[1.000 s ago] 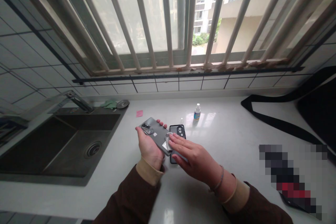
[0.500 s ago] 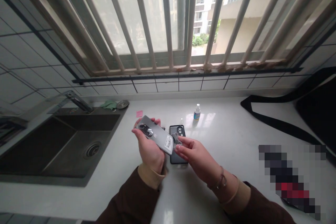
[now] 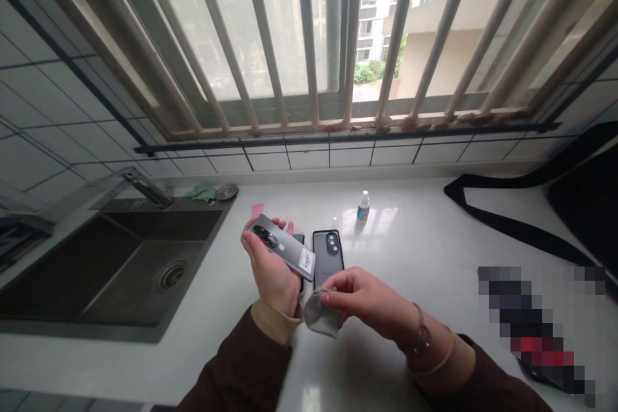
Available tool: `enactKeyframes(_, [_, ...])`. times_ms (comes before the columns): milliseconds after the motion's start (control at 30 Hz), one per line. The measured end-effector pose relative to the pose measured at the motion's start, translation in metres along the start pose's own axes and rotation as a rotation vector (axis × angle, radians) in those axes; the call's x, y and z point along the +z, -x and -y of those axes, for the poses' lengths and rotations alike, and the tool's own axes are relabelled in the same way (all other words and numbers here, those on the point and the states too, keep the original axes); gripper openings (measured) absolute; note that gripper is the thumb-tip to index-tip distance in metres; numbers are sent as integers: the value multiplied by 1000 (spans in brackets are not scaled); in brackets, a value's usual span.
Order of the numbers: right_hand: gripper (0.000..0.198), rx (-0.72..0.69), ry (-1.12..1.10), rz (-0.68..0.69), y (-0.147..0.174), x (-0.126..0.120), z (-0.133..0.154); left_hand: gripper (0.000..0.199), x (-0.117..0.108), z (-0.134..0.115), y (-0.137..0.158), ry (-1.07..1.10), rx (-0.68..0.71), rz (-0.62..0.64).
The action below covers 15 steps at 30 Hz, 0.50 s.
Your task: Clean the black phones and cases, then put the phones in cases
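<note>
Now the left hand [image 3: 274, 271] cradles the grey phone [image 3: 290, 253], camera side up, over the table [image 3: 415, 232]; the right hand [image 3: 363, 297], grip pinched tight, holds a grey cloth [image 3: 322, 317] near the dark case [image 3: 326, 262].

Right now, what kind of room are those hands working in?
It looks like a kitchen, probably: there's a metal sink with a faucet, set into a long white countertop.
</note>
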State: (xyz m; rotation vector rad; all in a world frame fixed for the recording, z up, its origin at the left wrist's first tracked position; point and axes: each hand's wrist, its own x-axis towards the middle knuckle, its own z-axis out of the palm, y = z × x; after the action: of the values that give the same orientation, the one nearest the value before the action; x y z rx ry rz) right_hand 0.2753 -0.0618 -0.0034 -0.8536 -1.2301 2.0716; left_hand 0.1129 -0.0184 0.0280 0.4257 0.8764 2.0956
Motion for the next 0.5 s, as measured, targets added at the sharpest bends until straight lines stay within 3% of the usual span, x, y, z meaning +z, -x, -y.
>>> enactKeyframes(67, [36,-116,-21,-130,-1,-5,2,38,0,1,-2,38,-112,-38])
enactKeyframes(167, [38,-300,-32,-472,-5,-15,5,39,-3,3,-5,66,-275,-53])
enactKeyframes(267, [37,-463,187,-662,-6,-19,4,31,-5,7,-4,33,-381,-6])
enactKeyframes(400, [33,-672,588,-563,-4,-11,-1,38,-5,11,7,-21,-452,167])
enactKeyframes(500, [40,-776,733,-430,-3,-3,-5,45,-3,11,15,-67,-518,294])
